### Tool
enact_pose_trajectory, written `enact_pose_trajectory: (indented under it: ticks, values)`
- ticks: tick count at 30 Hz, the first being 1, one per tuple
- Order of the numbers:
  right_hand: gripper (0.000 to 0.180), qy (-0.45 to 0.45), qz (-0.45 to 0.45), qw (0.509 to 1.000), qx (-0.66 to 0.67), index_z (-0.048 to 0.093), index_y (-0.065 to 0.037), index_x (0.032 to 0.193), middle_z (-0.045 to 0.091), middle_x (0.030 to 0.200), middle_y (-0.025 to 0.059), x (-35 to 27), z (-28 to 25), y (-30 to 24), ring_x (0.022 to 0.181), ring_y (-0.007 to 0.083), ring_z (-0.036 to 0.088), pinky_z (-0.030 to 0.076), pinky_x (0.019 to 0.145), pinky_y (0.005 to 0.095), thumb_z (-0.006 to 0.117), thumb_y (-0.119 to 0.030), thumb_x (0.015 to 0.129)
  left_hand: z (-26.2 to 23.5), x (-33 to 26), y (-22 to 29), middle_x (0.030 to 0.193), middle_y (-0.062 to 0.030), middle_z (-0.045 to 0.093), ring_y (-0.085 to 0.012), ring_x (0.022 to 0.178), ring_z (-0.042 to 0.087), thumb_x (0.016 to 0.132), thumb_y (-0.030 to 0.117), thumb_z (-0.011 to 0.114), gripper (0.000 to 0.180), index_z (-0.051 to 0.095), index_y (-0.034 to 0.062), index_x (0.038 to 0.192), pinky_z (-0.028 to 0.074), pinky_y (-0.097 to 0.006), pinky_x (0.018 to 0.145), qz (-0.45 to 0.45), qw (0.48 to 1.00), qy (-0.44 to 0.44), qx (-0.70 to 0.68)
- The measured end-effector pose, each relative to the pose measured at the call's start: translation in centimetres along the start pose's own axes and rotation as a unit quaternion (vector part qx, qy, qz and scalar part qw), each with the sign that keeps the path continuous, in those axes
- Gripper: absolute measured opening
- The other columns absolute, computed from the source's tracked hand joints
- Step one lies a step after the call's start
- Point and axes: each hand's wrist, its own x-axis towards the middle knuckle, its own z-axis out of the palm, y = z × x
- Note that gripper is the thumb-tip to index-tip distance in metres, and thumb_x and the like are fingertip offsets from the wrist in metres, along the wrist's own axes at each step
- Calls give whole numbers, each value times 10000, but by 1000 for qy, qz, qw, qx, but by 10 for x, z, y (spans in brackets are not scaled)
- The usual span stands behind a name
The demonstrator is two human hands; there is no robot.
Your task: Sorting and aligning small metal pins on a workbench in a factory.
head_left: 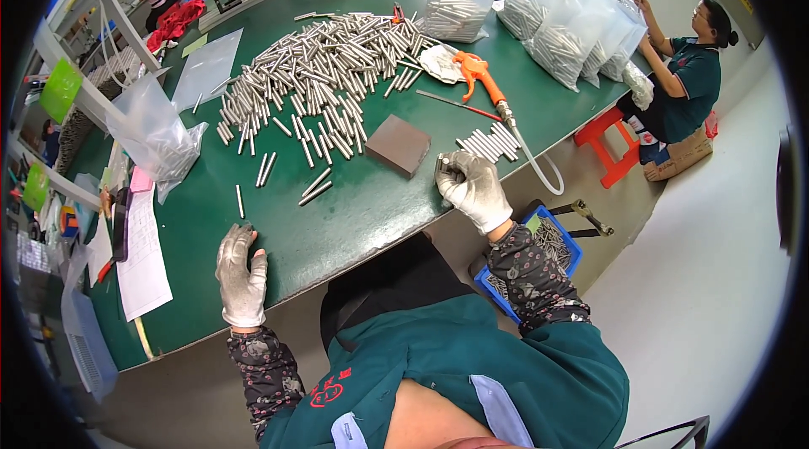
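My left hand (pixel 243 277), in a pale work glove, rests at the table's near edge with thumb and fingers apart, holding nothing. Just beyond its fingertips lies a single metal pin (pixel 240 201). My right hand (pixel 474 191), also gloved, is closed on a metal pin (pixel 444 163); only the pin's end shows at the fingertips. Beside that hand sit a brown rectangular block (pixel 399 146) and a neat row of pins (pixel 489 144). A large heap of loose pins (pixel 316 70) spreads over the green table (pixel 295 238), with a few stray pins nearer me.
An orange air gun (pixel 476 74) with a pale hose lies right of the heap. Clear bags of pins (pixel 459 2) stand at the back. At left are a plastic bag (pixel 156 133) and papers (pixel 143 264). A blue bin (pixel 573 251) sits below; a co-worker (pixel 687 70) sits at right.
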Motion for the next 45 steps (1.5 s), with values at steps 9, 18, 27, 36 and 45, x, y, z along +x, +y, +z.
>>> enact_pose_trajectory:
  ticks: [9,18,27,36,45]
  values:
    - [193,3,-275,961,25,641,-14,832,575,628,100,6,33,-51,569,280,566,453,560,372,659,43,649,24,30,69,1007,-104,553,-203,838,576,821,48,662,303,551,23,1102,465,-285,676,74,976,64,-196]
    - [204,-110,-191,974,47,672,-38,878,640,749,135,8,84,-52,733,323,624,499,662,414,636,-155,715,68,62,79,866,7,534,-78,803,510,812,68,703,269,545,23,1024,434,-210,724,-116,849,-102,-505]
    - [238,-138,-152,977,51,685,-44,938,674,853,145,9,89,-46,803,321,640,509,717,411,622,-161,741,73,64,72,921,-18,552,-89,808,523,792,43,695,186,587,0,938,452,-235,737,-112,882,-89,-449]
    - [183,-139,-137,980,42,677,-59,884,665,808,131,8,87,-49,776,316,636,506,691,413,631,-163,740,76,60,70,936,-8,567,-94,860,526,817,52,687,194,590,13,981,441,-229,795,-114,861,-92,-487]
    - [165,-130,-154,978,49,667,-60,868,660,799,123,8,88,-47,772,312,633,503,683,407,644,-153,734,74,57,71,975,-26,562,-110,920,537,819,5,664,196,583,-1,997,440,-241,854,-98,841,-91,-525]
